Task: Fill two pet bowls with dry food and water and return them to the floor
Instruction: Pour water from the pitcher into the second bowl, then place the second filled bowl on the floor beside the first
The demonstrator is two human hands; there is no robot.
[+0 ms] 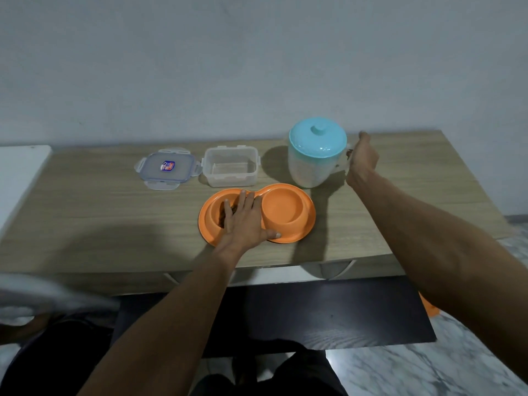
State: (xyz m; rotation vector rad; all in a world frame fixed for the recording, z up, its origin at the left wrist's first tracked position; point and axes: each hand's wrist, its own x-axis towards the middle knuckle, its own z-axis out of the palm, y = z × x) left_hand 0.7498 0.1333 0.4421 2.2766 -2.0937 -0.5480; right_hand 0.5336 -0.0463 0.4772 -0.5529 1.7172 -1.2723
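Nearest the camera, two bare forearms reach out over a wooden table (114, 212) set against a pale wall. At the table's front edge sits an orange double pet bowl (285, 215), its two wells joined in one dish. The left hand (245, 221) lies flat and spread wide over the left well, fingers extended and thumb stretched along the dish's near rim; dark dry food (221, 217) shows beneath the fingers. The right well is bare orange, with no food in it. Just behind the dish stands a clear plastic container (230, 167), open and looking empty, and to its left its lid (167, 168) lies flat on the table, a small sticker in the middle. Farther right, a white jug (311, 164) with a turquoise knobbed lid stands upright just behind the dish. The right hand (361, 161) is at the jug's handle, fingers curled round it in what appears to be a grip.
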